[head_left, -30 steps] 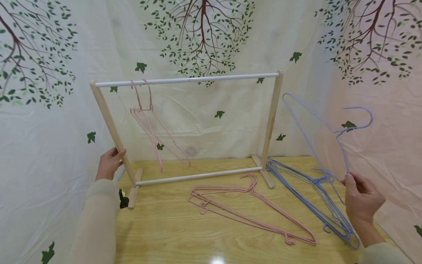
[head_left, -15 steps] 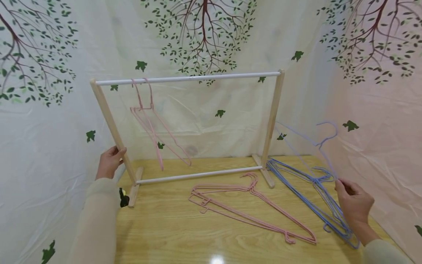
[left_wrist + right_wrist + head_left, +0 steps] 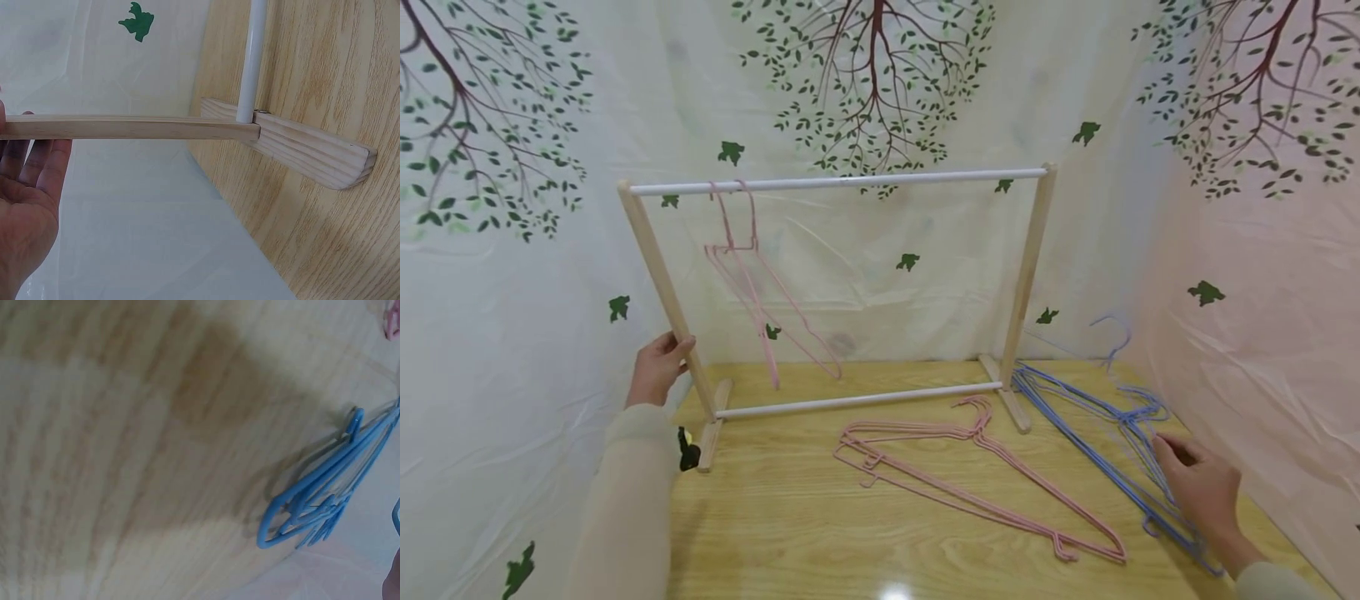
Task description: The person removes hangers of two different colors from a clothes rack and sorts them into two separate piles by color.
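My left hand [image 3: 658,367] holds the left wooden post [image 3: 660,267] of a small clothes rack, its thumb in front; the left wrist view shows the fingers [image 3: 55,165] under the post. The right hand [image 3: 1202,483] pinches a light blue wire hanger [image 3: 1128,332] by its side. This hanger is blurred, hook upward, and overlaps a pile of blue hangers [image 3: 1138,414] on the table. In the right wrist view the blue pile [image 3: 300,494] lies on the wood, with a bit of the hand at the edge. Two pink hangers [image 3: 755,221] hang from the rack's white top rod [image 3: 880,180], toward the left.
Several pink hangers [image 3: 979,433] lie stacked on the wooden table [image 3: 790,517] in front of the rack. A small black object [image 3: 688,450] is by the left foot. A leaf-patterned sheet [image 3: 850,283] rises behind the rack and at both sides.
The right hand has come down and to the left with the light blue hanger, its hook dropping toward the blue pile. The left hand keeps its hold on the post.
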A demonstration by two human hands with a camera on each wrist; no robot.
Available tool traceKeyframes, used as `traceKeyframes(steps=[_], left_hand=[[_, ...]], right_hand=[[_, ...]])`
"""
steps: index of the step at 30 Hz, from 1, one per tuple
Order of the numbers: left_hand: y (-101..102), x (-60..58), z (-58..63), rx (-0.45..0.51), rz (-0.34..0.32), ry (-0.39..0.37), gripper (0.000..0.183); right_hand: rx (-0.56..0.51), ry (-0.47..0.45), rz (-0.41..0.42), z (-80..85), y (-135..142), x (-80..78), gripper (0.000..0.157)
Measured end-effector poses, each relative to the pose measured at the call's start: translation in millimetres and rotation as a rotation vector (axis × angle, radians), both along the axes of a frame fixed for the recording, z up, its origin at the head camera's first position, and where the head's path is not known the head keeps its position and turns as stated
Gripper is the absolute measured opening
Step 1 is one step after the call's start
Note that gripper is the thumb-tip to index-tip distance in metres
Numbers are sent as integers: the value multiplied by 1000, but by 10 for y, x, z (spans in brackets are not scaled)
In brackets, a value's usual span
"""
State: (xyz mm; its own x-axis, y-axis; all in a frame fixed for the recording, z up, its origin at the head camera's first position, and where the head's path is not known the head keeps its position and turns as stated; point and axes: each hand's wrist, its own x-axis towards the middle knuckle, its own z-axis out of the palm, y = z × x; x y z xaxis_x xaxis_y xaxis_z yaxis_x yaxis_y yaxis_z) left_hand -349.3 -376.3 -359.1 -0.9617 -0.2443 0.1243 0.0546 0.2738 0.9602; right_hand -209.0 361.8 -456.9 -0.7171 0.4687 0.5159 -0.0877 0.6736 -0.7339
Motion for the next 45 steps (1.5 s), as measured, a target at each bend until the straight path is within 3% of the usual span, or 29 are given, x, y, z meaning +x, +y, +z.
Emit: traceKeyframes(steps=[10,20,24,31,37,45], left_hand=[[-23,-18,47,11,-20,-10,58],[-36,-40,23,19,-35,-10,57],[-56,-54,-19,14,-33,-14,58],[-11,-39,-25,10,17,-9,56],[-25,-45,-8,-6,-19,-12,57],[-33,-53,2,-9,4,-8,56]], right_hand=[[83,-37,29,-139,-15,-8,19],[183,-170,-36,-192,92,33,26],[209,-271,-84,-216,139,34,31],[271,-408,-116,-222,265,33,37],[226,-398,-188,-144,326,16,38],[186,-239,-189,9,144,-202,35]])
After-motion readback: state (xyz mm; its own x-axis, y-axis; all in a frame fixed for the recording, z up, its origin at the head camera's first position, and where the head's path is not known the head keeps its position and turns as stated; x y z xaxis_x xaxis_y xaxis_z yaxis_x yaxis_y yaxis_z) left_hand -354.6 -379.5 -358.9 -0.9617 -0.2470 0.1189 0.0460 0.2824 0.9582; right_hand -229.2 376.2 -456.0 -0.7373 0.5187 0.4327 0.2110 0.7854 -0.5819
